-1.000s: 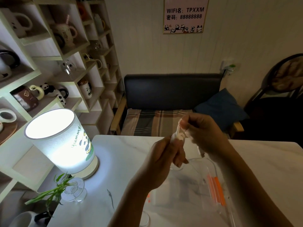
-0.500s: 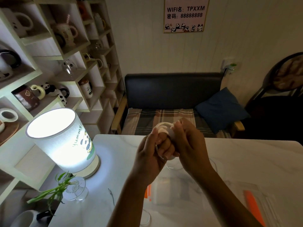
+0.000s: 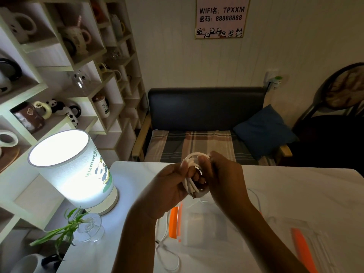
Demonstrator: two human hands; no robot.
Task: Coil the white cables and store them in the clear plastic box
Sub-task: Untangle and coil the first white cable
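A coiled white cable (image 3: pixel 190 175) is held in the air above the white table (image 3: pixel 295 190), between both hands. My left hand (image 3: pixel 169 186) grips the coil from the left, thumb up along its loops. My right hand (image 3: pixel 220 174) pinches the top of the coil from the right. A plug end hangs at the coil's bottom. Below the hands sits the clear plastic box (image 3: pixel 208 229) with an orange clip (image 3: pixel 174 221) on its left side. Another white cable (image 3: pixel 167 253) lies loose on the table at the box's left.
A lit lamp (image 3: pixel 74 170) stands at the table's left, with a glass vase holding a green plant (image 3: pixel 86 227) in front. A clear lid with an orange clip (image 3: pixel 307 251) lies at the right. Shelves of mugs are at the left; a sofa is behind the table.
The hands drew together and lowered slightly. The cable, earlier stretched between them, is now wound into a coil held by both hands.
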